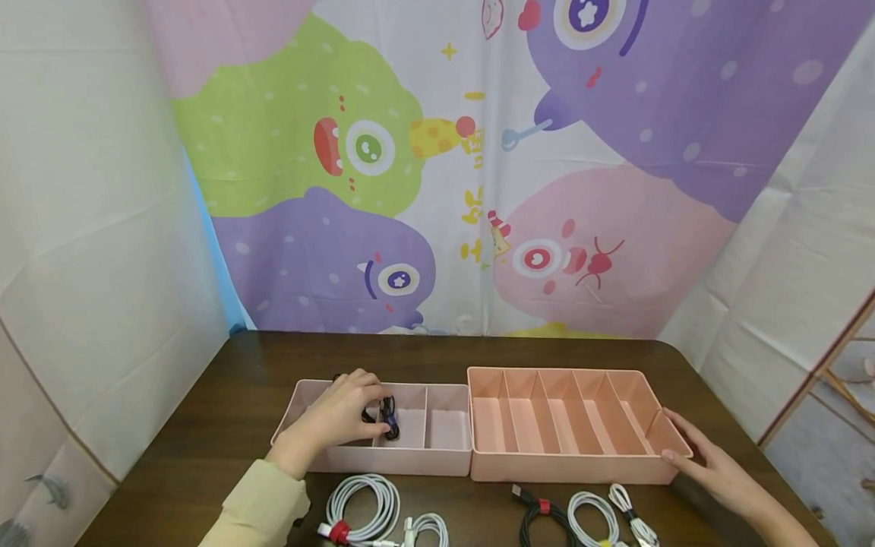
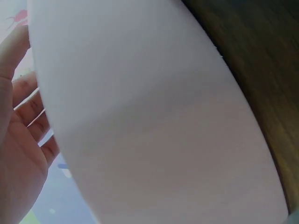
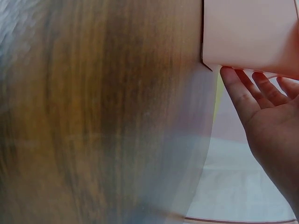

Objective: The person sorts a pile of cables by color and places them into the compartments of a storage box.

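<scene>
My left hand (image 1: 345,410) reaches over a pale pink divided box (image 1: 410,462), thumb and fingers around a small coiled black cable (image 1: 391,419) beside a divider. In the left wrist view the box's wall hides the fingertips. On the right, a peach divided box (image 1: 574,469) stands end to end with the pale one. My right hand (image 1: 711,463) grips its right end, thumb at the front corner and fingers along the end wall. The right wrist view shows these fingertips against the peach wall (image 3: 252,37).
Nearer me lie a large white coiled cable (image 1: 393,501) with a red strap, a smaller white cable (image 1: 432,524), a black USB cable (image 1: 529,524), a white coil (image 1: 593,516) and a bundled white cable (image 1: 632,516). A cartoon-print cloth (image 1: 451,289) hangs behind the brown table (image 1: 198,425).
</scene>
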Action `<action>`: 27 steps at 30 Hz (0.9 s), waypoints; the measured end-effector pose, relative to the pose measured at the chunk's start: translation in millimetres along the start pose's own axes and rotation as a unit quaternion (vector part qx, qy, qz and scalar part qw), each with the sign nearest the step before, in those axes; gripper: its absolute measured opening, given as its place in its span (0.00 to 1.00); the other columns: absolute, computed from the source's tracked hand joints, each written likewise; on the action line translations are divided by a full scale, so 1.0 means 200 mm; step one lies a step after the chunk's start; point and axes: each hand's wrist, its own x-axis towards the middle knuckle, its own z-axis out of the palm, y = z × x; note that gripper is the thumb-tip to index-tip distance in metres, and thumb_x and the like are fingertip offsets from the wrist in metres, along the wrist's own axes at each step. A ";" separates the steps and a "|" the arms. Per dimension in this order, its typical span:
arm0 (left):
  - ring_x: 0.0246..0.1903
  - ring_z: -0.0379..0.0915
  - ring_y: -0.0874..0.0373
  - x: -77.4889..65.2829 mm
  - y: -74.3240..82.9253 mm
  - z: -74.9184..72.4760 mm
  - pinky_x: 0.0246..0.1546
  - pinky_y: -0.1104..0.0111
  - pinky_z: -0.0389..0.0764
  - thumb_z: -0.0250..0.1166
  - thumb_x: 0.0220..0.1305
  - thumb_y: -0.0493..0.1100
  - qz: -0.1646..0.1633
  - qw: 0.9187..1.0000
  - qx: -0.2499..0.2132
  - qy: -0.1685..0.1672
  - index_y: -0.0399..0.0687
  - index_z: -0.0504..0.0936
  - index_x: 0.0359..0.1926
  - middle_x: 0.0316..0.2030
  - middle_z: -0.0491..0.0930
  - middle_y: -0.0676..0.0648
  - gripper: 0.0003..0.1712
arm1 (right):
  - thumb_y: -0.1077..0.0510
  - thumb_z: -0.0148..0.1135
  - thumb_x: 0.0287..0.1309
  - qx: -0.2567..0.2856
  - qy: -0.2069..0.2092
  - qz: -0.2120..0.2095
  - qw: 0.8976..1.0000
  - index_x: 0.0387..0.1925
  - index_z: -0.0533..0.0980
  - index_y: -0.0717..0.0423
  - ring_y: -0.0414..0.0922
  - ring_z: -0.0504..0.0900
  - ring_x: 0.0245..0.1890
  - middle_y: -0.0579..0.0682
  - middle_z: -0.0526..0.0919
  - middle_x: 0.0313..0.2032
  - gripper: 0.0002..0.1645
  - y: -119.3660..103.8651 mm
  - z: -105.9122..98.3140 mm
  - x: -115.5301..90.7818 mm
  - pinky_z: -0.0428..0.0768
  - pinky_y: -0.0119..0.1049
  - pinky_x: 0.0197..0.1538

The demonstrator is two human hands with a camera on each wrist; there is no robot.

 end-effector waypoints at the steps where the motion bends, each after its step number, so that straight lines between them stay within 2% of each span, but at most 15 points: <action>1: 0.42 0.71 0.56 0.00 0.00 -0.01 0.41 0.59 0.72 0.74 0.44 0.55 -0.002 1.000 0.002 -0.001 0.48 0.84 0.45 0.39 0.79 0.52 0.27 | 0.61 0.54 0.65 0.001 0.000 -0.001 1.000 0.73 0.48 0.55 0.12 0.53 0.54 0.33 0.53 0.65 0.40 0.00 0.00 0.00 0.63 0.13 0.48; 7: 0.44 0.71 0.55 0.00 0.04 -0.03 0.44 0.58 0.72 0.74 0.44 0.57 -0.017 1.000 0.003 -0.011 0.49 0.83 0.45 0.40 0.79 0.52 0.27 | 0.61 0.54 0.65 0.003 -0.004 0.000 1.000 0.73 0.47 0.54 0.11 0.53 0.54 0.60 0.55 0.68 0.40 -0.01 0.00 0.00 0.63 0.12 0.48; 10: 0.45 0.71 0.54 0.01 0.06 -0.05 0.46 0.56 0.71 0.73 0.45 0.56 -0.021 1.000 -0.006 -0.015 0.48 0.83 0.46 0.41 0.78 0.51 0.28 | 0.61 0.54 0.65 0.004 -0.005 0.004 1.000 0.73 0.47 0.55 0.11 0.52 0.54 0.67 0.55 0.67 0.40 -0.01 0.00 0.00 0.63 0.12 0.48; 16: 0.47 0.70 0.54 0.02 0.09 -0.07 0.47 0.56 0.71 0.73 0.46 0.56 -0.021 1.000 -0.010 -0.004 0.48 0.82 0.48 0.43 0.78 0.50 0.29 | 0.61 0.53 0.66 0.010 -0.012 0.010 1.000 0.73 0.46 0.59 0.11 0.52 0.54 0.70 0.54 0.67 0.40 -0.01 0.00 0.00 0.65 0.14 0.48; 23: 0.46 0.71 0.55 0.03 0.13 -0.08 0.46 0.59 0.72 0.73 0.46 0.55 -0.015 0.999 -0.010 0.028 0.48 0.81 0.47 0.42 0.79 0.51 0.28 | 0.60 0.53 0.66 0.015 -0.018 0.020 1.000 0.73 0.46 0.56 0.12 0.54 0.53 0.74 0.54 0.66 0.40 -0.02 -0.01 0.00 0.67 0.16 0.47; 25: 0.46 0.71 0.55 0.03 0.14 -0.09 0.46 0.59 0.72 0.73 0.46 0.54 -0.014 0.999 -0.016 0.037 0.47 0.81 0.47 0.43 0.79 0.51 0.28 | 0.60 0.53 0.66 0.014 -0.015 0.018 1.000 0.73 0.46 0.57 0.13 0.55 0.53 0.69 0.54 0.67 0.40 -0.02 -0.01 0.00 0.67 0.16 0.47; 27: 0.47 0.71 0.55 0.04 0.16 -0.09 0.46 0.59 0.72 0.73 0.46 0.53 -0.014 0.999 -0.021 0.046 0.47 0.81 0.47 0.43 0.78 0.51 0.27 | 0.60 0.53 0.66 0.014 -0.012 0.014 1.000 0.73 0.47 0.59 0.13 0.54 0.54 0.58 0.54 0.69 0.40 -0.01 -0.01 0.00 0.67 0.16 0.47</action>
